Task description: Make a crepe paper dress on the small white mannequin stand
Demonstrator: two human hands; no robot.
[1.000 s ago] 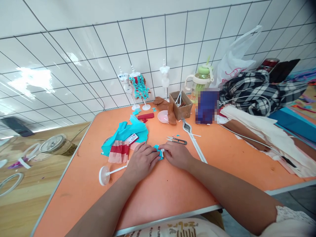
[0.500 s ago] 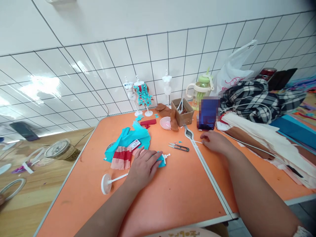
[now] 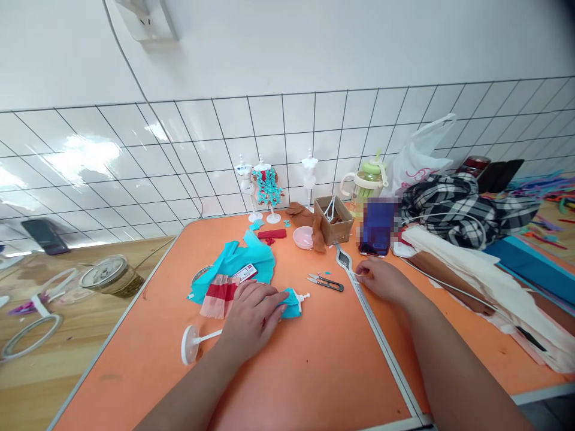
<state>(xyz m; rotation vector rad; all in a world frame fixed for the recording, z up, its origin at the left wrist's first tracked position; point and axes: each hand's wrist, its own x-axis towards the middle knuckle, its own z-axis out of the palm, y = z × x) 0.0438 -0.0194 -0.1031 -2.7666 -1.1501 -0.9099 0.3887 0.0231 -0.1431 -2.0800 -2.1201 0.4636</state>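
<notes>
My left hand is closed over a small white mannequin that lies on its side. Turquoise crepe paper wraps its upper body, and its round base sticks out on the left. My right hand pinches a thin white piece, blurred and mostly hidden, above the metal seam of the table. Between the hands are grey thread snips with their blades apart. Beyond my left hand lie a turquoise crepe sheet, a pink and red strip and a small white packet.
Several mannequins stand by the tiled wall, one in a ruffled turquoise dress. A pink bowl, cardboard box, phone and drink bottle stand at the back. Checked cloth and paper strips cover the right.
My right hand has come left and closer to the table seam with the white piece. My left hand stays on the mannequin. The camera view has tilted up slightly.
</notes>
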